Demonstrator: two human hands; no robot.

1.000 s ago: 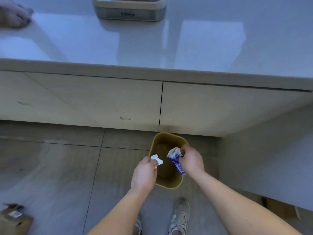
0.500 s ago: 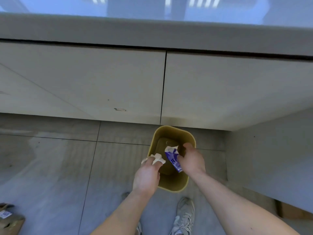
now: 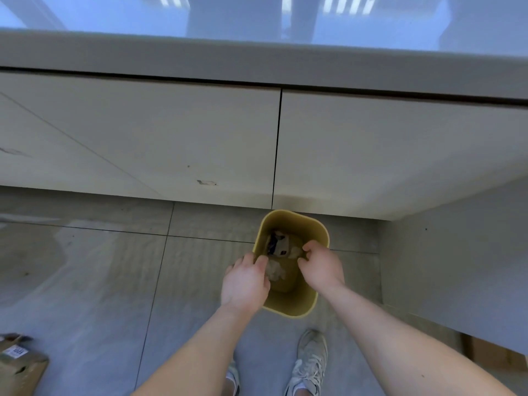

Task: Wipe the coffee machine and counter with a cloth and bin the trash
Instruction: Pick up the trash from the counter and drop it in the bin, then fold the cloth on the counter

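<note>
A small yellow bin (image 3: 291, 305) stands on the tiled floor in front of the white cabinets. Inside it lie a blue and white wrapper (image 3: 278, 243) and a crumpled white paper (image 3: 275, 272). My left hand (image 3: 246, 282) hovers over the bin's left rim, fingers loosely curled, with nothing in it. Over the right rim is my right hand (image 3: 323, 267), also empty with curled fingers. The glossy counter (image 3: 257, 21) runs along the top of the view; the coffee machine and the cloth are out of sight.
White cabinet fronts (image 3: 171, 138) stand right behind the bin, and a white panel (image 3: 457, 267) closes off the right side. A brown cardboard box (image 3: 20, 367) lies on the floor at lower left. My shoes (image 3: 310, 364) are just below the bin.
Both hands have let go of their trash: the blue wrapper and the white paper have dropped from my fingers into the bin. The view has tilted a little further down.
</note>
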